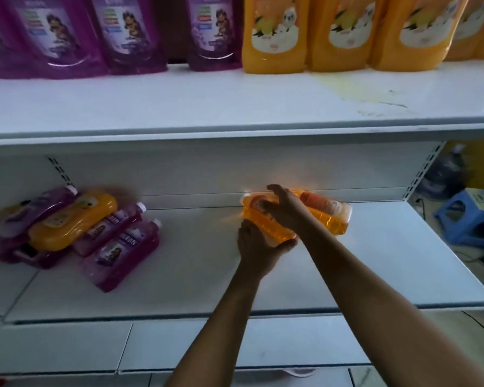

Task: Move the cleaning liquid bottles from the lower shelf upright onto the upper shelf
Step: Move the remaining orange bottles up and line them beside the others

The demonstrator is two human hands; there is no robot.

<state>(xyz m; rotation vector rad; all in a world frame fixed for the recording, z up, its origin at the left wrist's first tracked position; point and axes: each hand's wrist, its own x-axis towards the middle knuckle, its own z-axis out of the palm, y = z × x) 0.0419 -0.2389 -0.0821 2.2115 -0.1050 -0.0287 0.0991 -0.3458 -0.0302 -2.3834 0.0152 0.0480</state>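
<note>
Two orange bottles lie on their sides at the back of the lower shelf (196, 275). My left hand (259, 251) grips the base end of the nearer orange bottle (266, 224) from below. My right hand (284, 209) is clasped over the top of the same bottle. The second orange bottle (330, 212) lies just behind it to the right. A pile of purple bottles (123, 251) and one orange bottle (73, 222) lies at the shelf's left. On the upper shelf (207, 104), purple bottles (123, 32) and orange bottles (275, 34) stand upright along the back.
A yellowish stain (355, 90) marks the upper shelf in front of the orange bottles. A blue plastic stool (470, 216) stands on the floor to the right of the shelving. The shelf upright with slots (425, 169) bounds the right side.
</note>
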